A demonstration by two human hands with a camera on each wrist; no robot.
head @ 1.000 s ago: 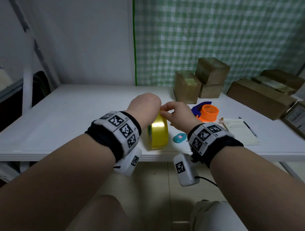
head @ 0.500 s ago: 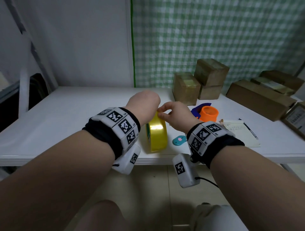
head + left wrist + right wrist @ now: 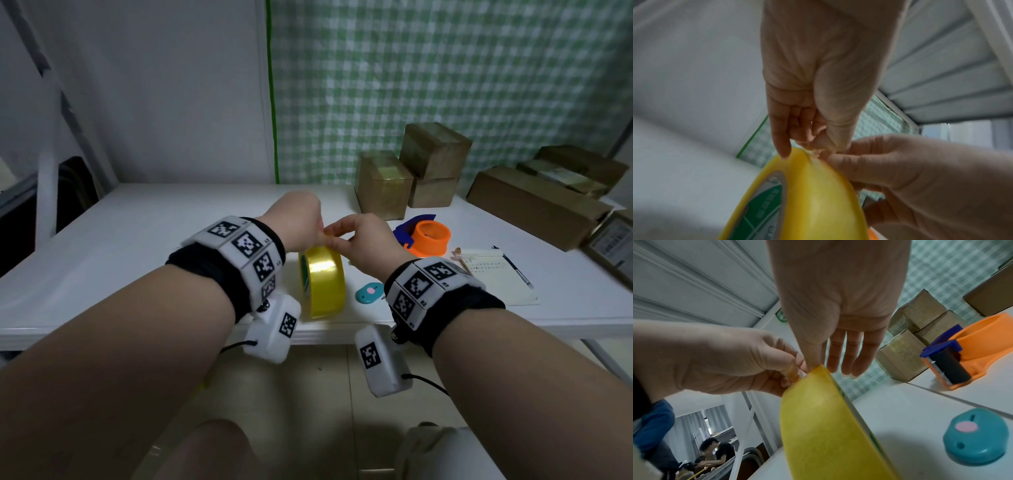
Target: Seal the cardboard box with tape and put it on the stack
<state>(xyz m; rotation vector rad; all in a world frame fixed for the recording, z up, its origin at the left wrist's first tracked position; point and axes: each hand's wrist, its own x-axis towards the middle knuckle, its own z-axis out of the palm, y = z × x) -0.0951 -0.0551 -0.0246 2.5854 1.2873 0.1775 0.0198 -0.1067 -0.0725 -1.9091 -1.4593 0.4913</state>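
Progress: early, by the look of it; no tape is drawn off and no box is in hand. Left hand [image 3: 298,219] sits at the top of the yellow tape roll [image 3: 323,286], which stands on edge near the front rim of the white table [image 3: 137,240]; in the left wrist view its thumb and curled fingers pinch at the roll's top, apparently at the loose end. Right hand [image 3: 359,245] meets it there, thumb and forefinger pinched on the roll, the other three fingers straight. Further right lie a teal cutter [image 3: 369,292], an orange dispenser [image 3: 428,238] and a notepad [image 3: 496,277]. Cardboard boxes [image 3: 411,174] stand stacked at the back, apart from both hands. Which box needs sealing cannot be told. Sealing and stacking remain.
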